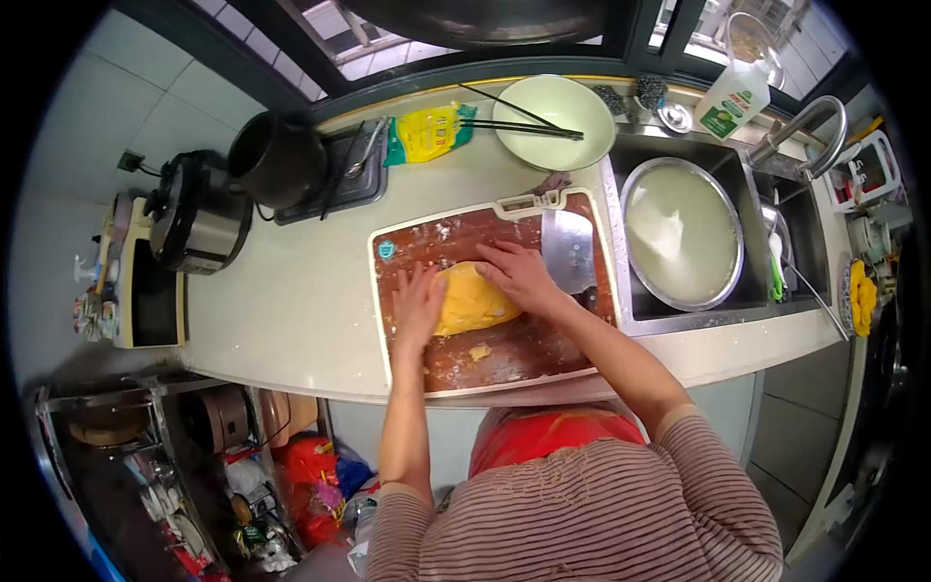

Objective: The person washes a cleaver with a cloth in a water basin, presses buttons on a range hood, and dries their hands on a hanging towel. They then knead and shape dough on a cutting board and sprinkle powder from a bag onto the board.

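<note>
A lump of yellow dough [473, 303] lies on the brown cutting board [514, 364], which has a pale rim and floury smears. Against the dough's left side rests my left hand [417, 303], fingers stretched forward. My right hand [524, 276] touches its upper right side, fingers extended and pointing left. Neither hand is closed round the dough. A small scrap of dough [480, 352] sits just below the lump. To the right of my right hand lies a cleaver [568, 242], its broad blade flat on the board and its dark handle partly hidden by my forearm.
Behind the board are a pale bowl [553, 97] with chopsticks [533, 127] across it and a yellow-green packet [427, 134]. At right, a metal basin [734, 233] of cloudy liquid sits in the sink [635, 306]. A dark pot [276, 160] and rice cooker [199, 213] stand left.
</note>
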Available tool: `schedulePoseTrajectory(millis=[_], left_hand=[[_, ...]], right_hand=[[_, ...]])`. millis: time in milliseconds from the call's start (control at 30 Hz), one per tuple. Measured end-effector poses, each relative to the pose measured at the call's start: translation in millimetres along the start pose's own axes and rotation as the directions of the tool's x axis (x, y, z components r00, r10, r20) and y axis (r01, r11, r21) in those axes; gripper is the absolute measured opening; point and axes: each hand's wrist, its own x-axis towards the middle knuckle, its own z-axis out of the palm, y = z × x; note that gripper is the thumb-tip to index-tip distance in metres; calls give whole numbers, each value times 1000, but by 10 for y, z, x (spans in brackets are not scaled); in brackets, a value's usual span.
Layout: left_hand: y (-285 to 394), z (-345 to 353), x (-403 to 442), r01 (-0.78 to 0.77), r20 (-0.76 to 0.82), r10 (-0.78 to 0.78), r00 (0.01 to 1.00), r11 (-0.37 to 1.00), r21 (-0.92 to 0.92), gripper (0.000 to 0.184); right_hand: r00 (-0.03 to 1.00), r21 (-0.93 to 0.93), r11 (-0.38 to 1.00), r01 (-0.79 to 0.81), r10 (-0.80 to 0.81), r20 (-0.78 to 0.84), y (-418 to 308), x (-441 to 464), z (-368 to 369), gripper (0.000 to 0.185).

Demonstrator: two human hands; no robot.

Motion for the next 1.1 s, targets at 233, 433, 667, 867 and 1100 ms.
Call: schedulePoseTrajectory(millis=[233,433,667,867,1100], left_hand=[[216,-207,-109,47,220,18,975,958,-284,31],[215,-236,-401,-155,117,227,967,886,-437,30],[318,-433,-963,-456,-37,455,890,886,-84,40],[213,-191,-987,-603,110,595,796,769,213,45],[96,-256,-977,-360,53,364,930,930,-69,47]], right_hand=[[982,153,986,-66,37,187,115,109,88,35],[954,472,876,-100,-51,297,-63,-56,-96,27],[905,-123,897,424,-417,84,-434,-656,-271,42],[899,-453,777,436,-395,189,-497,-859,-19,54],[934,-299,889,346,-294,205,-402,-862,-112,49]])
